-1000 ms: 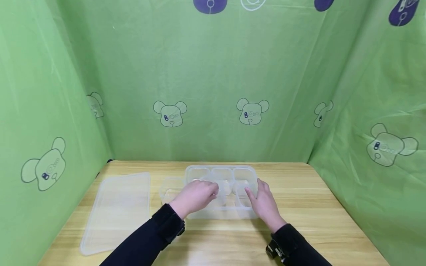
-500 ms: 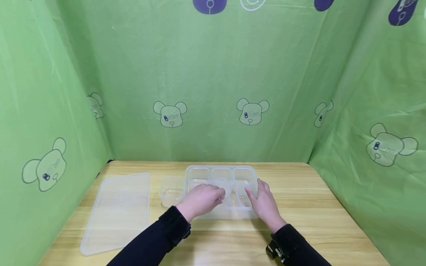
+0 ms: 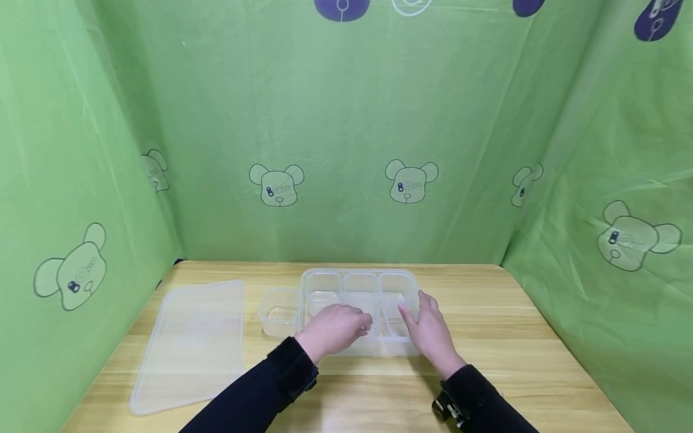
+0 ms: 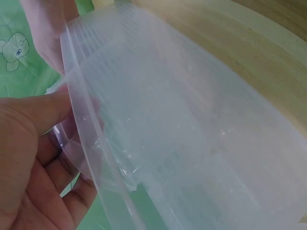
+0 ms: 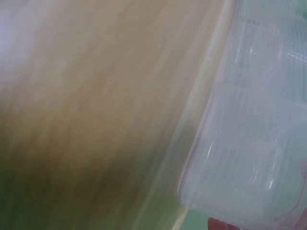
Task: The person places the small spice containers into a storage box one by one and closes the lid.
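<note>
In the head view a large clear plastic box [image 3: 397, 348] holds several small clear plastic containers. My left hand [image 3: 335, 329] is over its front middle part, thumb and fingers pinching the rim of a small clear container [image 3: 361, 302]. The left wrist view shows the thumb on the near side and the curled fingers behind clear plastic; overlapping walls blur the edges. At the box's front right, my right hand [image 3: 431, 334] grips the side wall, thumb toward the inside. Only a fingertip [image 5: 220, 224] and the box wall appear clearly in the right wrist view.
Another small clear container [image 3: 278, 314] stands on the wooden table [image 3: 498, 361], close to the box's left side. A flat translucent lid [image 3: 189, 346] lies farther left. Green curtains [image 3: 346, 228] with bear prints enclose the table at the back and sides.
My left hand has moved right and slightly toward the front with the small container, along the box's front row. The right hand keeps its grip in the same place.
</note>
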Tool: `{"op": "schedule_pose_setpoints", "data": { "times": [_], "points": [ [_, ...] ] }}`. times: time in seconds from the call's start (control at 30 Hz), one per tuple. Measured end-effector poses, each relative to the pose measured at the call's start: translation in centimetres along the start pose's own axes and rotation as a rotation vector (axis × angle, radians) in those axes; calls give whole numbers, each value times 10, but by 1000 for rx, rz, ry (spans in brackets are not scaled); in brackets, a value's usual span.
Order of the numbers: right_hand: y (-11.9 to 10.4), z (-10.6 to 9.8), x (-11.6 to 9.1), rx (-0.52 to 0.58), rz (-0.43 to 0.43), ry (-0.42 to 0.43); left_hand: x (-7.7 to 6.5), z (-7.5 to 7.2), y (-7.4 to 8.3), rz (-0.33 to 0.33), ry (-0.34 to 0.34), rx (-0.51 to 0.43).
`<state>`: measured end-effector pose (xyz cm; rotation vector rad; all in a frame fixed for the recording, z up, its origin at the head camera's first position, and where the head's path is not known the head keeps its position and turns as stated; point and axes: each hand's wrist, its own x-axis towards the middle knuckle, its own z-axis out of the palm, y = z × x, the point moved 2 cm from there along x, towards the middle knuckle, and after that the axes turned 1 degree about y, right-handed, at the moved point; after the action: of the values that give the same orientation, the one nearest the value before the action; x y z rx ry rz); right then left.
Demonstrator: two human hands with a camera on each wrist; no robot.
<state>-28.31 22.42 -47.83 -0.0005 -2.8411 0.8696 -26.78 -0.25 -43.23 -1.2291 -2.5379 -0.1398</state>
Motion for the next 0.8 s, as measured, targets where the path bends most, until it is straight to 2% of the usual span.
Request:
{"op": "schedule_pose_setpoints", "data": {
  "times": [0.3, 0.8],
  "points": [
    [-1, 1, -1, 2, 4, 3, 3, 6, 2, 10, -6, 23],
    [-2, -1, 0, -1, 7, -10, 10, 9, 7, -6, -68, 12]
  ]
}}
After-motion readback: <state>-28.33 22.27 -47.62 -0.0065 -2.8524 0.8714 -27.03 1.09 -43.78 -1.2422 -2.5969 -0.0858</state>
